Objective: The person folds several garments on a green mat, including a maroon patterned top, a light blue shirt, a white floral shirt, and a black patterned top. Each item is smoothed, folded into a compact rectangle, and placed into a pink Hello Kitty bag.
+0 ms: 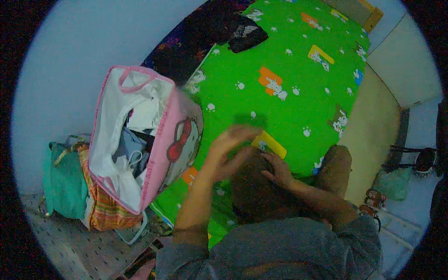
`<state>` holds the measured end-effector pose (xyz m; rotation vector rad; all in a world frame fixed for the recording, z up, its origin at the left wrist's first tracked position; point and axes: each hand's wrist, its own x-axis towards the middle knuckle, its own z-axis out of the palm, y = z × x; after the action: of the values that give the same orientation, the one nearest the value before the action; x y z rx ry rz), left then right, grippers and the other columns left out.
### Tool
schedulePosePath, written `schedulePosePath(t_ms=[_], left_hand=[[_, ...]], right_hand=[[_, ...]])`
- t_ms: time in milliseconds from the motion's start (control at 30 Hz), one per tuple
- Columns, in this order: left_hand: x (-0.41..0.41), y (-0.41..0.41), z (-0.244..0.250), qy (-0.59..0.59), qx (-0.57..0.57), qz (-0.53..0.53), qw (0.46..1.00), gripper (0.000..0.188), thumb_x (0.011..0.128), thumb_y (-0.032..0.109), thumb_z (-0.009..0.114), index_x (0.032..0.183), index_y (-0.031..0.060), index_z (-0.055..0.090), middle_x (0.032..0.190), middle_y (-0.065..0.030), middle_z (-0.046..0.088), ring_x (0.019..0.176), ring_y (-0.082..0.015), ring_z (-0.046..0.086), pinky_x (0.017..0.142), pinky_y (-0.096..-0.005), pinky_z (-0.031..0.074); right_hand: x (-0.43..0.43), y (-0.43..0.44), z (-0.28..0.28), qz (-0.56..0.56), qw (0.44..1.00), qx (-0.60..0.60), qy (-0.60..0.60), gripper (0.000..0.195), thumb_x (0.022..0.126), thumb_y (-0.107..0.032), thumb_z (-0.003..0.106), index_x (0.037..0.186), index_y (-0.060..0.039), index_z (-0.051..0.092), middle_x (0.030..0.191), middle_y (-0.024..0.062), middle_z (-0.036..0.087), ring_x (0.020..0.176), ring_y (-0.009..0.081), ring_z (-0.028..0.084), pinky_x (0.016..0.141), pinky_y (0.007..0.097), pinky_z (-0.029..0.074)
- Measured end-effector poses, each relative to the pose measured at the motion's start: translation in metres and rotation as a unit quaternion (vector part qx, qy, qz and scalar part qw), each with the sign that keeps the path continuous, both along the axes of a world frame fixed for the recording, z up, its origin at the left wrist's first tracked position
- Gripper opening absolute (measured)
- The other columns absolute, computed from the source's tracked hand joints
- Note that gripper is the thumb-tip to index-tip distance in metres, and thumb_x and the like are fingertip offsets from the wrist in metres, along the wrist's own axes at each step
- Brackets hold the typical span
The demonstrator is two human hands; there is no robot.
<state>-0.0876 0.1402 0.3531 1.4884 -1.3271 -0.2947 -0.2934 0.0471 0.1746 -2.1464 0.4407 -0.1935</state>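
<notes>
My left hand (232, 150) is blurred and raised just above my bent knee, over a green bed sheet (241, 66) printed with paws and cartoon dogs. Whether it holds anything I cannot tell. Close by on the right, my right hand (278, 169) rests on the knee with the fingers spread and nothing visible in it. Left of my left hand stands a pink and white fabric storage bag (162, 140) with its top open. White and grey-blue clothes (131, 145) lie inside it.
A dark patterned cloth (185, 52) and a black fabric item (246, 33) lie at the bed's upper left. Beside the pink bag stand a teal bag (66, 182) and an orange striped bag (108, 206). At the far right is a fan (424, 161).
</notes>
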Motion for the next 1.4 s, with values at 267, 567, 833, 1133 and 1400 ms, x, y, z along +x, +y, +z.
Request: schedulePosePath(t_ms=[267,567,833,1133,1400], left_hand=[[0.035,0.169,-0.258,-0.012,0.523,0.287,0.802,0.042,0.073,0.03,0.071,0.1,0.0027,0.053,0.089,-0.0144,0.061,0.078,-0.0323,0.06,0.065,-0.0407,0.048],[0.065,0.134,-0.235,-0.028,0.499,0.312,0.808,0.037,0.075,0.026,0.069,0.099,0.0026,0.054,0.089,-0.0133,0.062,0.078,-0.0294,0.06,0.067,-0.0389,0.048],[0.088,0.115,-0.21,0.002,0.504,0.277,0.818,0.032,0.077,0.022,0.068,0.098,0.0024,0.055,0.089,-0.0123,0.062,0.078,-0.0269,0.06,0.068,-0.0372,0.048],[0.085,0.129,-0.209,-0.034,0.462,0.259,0.847,0.027,0.079,0.018,0.067,0.098,0.0023,0.056,0.088,-0.0113,0.062,0.078,-0.024,0.06,0.07,-0.0354,0.048],[0.08,0.13,-0.216,0.007,0.356,0.195,0.914,0.023,0.08,0.015,0.066,0.097,0.0021,0.057,0.088,-0.0103,0.063,0.078,-0.0214,0.06,0.071,-0.0337,0.049]], right_hand=[[0.133,-0.159,-0.046,-0.123,0.981,0.144,0.038,0.048,0.082,-0.023,0.063,0.125,-0.01,0.046,0.108,0.0139,0.059,0.078,0.0273,0.06,0.076,0.0347,0.051],[0.486,-0.281,-0.048,-0.079,0.984,-0.132,-0.085,0.044,0.075,-0.029,0.068,0.116,-0.0168,0.057,0.13,0.0191,0.045,0.103,0.0349,0.057,0.084,0.0422,0.049],[0.505,-0.302,-0.067,-0.115,0.991,0.016,-0.066,0.02,0.075,-0.024,0.071,0.084,-0.0063,0.065,0.08,0.0104,0.063,0.073,0.0238,0.061,0.068,0.0347,0.047],[0.156,-0.184,-0.04,-0.3,0.92,0.212,-0.136,0.031,0.078,-0.016,0.07,0.065,-0.0111,0.042,0.065,-0.0049,0.037,0.061,0.0063,0.036,0.055,0.0241,0.028],[-0.022,-0.123,-0.003,-0.519,0.772,0.333,-0.153,0.024,0.083,-0.026,0.066,0.07,-0.0121,0.051,0.071,-0.0047,0.048,0.067,0.0066,0.043,0.064,0.0248,0.036]])
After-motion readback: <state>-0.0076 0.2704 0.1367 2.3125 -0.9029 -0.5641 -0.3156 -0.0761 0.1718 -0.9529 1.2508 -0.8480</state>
